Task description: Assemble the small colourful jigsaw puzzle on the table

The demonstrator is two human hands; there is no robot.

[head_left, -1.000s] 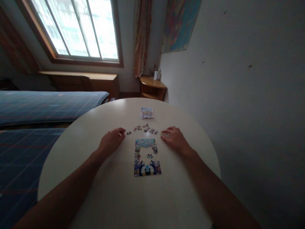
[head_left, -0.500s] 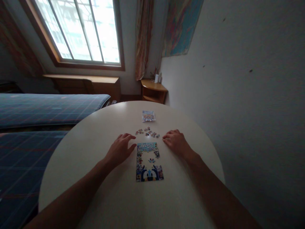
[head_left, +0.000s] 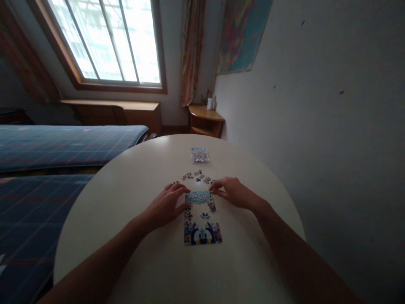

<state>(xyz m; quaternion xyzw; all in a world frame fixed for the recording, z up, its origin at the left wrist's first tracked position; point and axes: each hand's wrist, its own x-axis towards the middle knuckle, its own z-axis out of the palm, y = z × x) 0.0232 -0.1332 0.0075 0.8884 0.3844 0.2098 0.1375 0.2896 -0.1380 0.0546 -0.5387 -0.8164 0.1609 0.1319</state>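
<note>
A partly assembled jigsaw puzzle (head_left: pixel 203 237) lies flat on the table, with a blue dog's face at its near end and a gap in its middle. A small joined cluster of pieces (head_left: pixel 205 215) sits inside the gap. My left hand (head_left: pixel 171 202) rests at the puzzle's upper left, fingers stretched and thumb apart, touching its left edge. At the upper right corner is my right hand (head_left: pixel 234 192), fingers bent but apart, fingertips touching the corner; I see nothing held in it. Several loose puzzle pieces (head_left: pixel 198 179) lie just beyond the hands.
A small printed packet (head_left: pixel 199 155) lies farther back on the round white table (head_left: pixel 152 164). Beds with plaid covers (head_left: pixel 69 145) stand at the left. The wall (head_left: pixel 316 147) rises close on the right. A corner shelf (head_left: pixel 205 113) is behind the table.
Both hands have moved in to the puzzle's upper corners, my right hand leftward and nearer. The view has shifted slightly. A few loose pieces now show beyond my left hand's fingers.
</note>
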